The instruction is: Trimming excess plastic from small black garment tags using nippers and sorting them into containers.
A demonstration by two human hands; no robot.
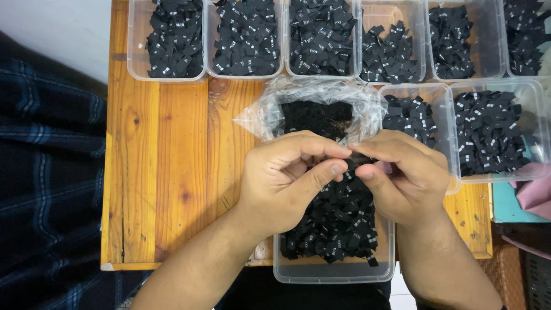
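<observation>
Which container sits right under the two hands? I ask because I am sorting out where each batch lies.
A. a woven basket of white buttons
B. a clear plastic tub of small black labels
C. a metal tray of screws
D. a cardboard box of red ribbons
B: the left hand and right hand meet over a clear plastic tub that holds small black labels.

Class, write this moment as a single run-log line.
left hand: pinching black label | right hand: pinching same label | below: clear tub of labels | behind: plastic bag
</observation>
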